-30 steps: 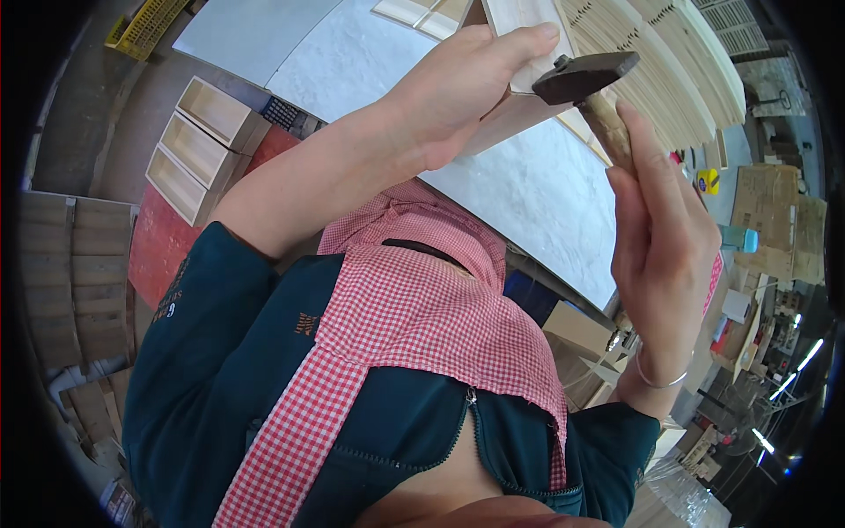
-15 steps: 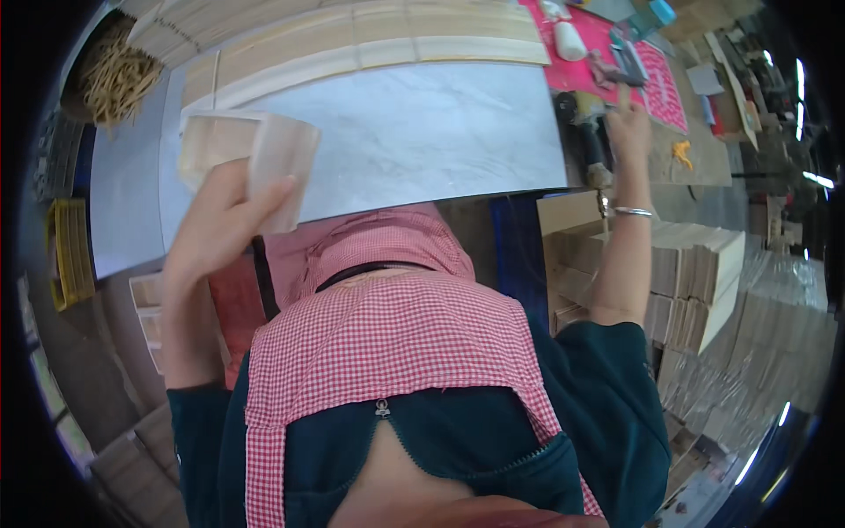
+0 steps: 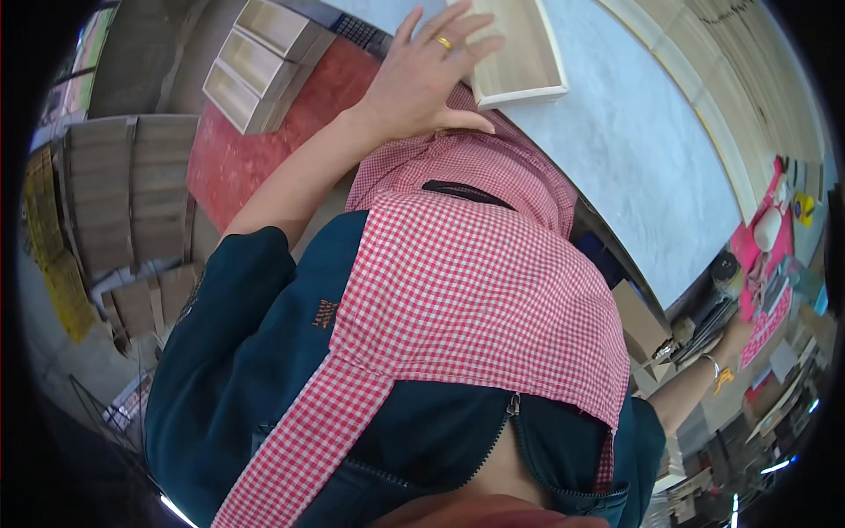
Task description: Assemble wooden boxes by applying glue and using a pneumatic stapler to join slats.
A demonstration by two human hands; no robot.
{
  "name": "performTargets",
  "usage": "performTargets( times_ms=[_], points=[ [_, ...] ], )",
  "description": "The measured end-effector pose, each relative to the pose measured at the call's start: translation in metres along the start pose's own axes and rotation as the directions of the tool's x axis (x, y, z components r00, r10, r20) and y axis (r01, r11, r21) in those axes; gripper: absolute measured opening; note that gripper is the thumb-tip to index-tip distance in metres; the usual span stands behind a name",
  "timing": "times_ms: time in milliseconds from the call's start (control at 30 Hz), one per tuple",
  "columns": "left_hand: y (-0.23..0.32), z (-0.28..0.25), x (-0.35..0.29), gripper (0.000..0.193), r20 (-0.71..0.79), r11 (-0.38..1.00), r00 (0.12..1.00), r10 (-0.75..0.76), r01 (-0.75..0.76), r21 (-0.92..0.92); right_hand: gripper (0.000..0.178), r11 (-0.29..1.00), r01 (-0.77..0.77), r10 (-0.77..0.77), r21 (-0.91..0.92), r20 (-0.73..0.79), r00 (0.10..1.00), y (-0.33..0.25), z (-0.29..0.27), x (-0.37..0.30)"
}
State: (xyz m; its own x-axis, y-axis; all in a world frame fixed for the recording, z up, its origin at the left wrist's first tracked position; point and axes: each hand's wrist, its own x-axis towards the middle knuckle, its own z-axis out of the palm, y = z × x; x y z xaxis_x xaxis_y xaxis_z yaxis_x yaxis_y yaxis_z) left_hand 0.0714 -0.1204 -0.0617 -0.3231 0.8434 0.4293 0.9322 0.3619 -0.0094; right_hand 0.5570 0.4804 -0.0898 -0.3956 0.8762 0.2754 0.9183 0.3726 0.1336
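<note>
Since the earlier frame, the left hand point(image 3: 419, 84) has unclasped, fingers spread wide and gripping nothing, by the wooden box point(image 3: 525, 55) at 1 o'clock on the marbled table point(image 3: 634, 158). The box looks light and stiff, best held by its side walls. The right hand point(image 3: 738, 333), near 3 o'clock: grip unclear. At 11, 3 small boxes point(image 3: 249, 69) sit on a red surface point(image 3: 304, 119).

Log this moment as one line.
left hand: open, at wooden box | right hand: by pink cloth, grip unclear | wooden box: at marbled tabletop edge
</note>
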Motion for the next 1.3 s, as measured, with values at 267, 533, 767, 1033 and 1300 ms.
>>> performTargets(
  times_ms=[267,533,767,1033,1300],
  points=[
    [-0.004,0.034,-0.038,0.096,0.053,0.979,0.978,-0.200,0.202,-0.032,0.060,0.304,0.635,-0.694,0.710,-0.291,0.658,-0.385,-0.128,-0.147],
    [-0.008,0.055,-0.039,0.109,-0.036,0.945,0.967,-0.252,0.238,-0.225,0.068,0.179,0.654,-0.729,0.735,-0.347,0.590,-0.496,-0.144,-0.228],
    [-0.012,0.055,-0.039,0.103,-0.062,0.938,0.976,-0.208,0.181,-0.297,0.051,0.232,0.621,-0.689,0.749,-0.324,0.648,-0.506,-0.139,-0.231],
    [-0.009,0.052,-0.041,0.103,-0.031,0.942,0.979,-0.200,0.184,-0.279,0.054,0.195,0.723,-0.671,0.663,-0.448,0.591,-0.503,-0.127,-0.227],
    [-0.005,0.047,-0.038,0.105,0.024,0.958,0.966,-0.257,0.258,-0.125,0.048,0.220,0.686,-0.691,0.693,-0.386,0.612,-0.504,-0.137,-0.235]
  ],
)
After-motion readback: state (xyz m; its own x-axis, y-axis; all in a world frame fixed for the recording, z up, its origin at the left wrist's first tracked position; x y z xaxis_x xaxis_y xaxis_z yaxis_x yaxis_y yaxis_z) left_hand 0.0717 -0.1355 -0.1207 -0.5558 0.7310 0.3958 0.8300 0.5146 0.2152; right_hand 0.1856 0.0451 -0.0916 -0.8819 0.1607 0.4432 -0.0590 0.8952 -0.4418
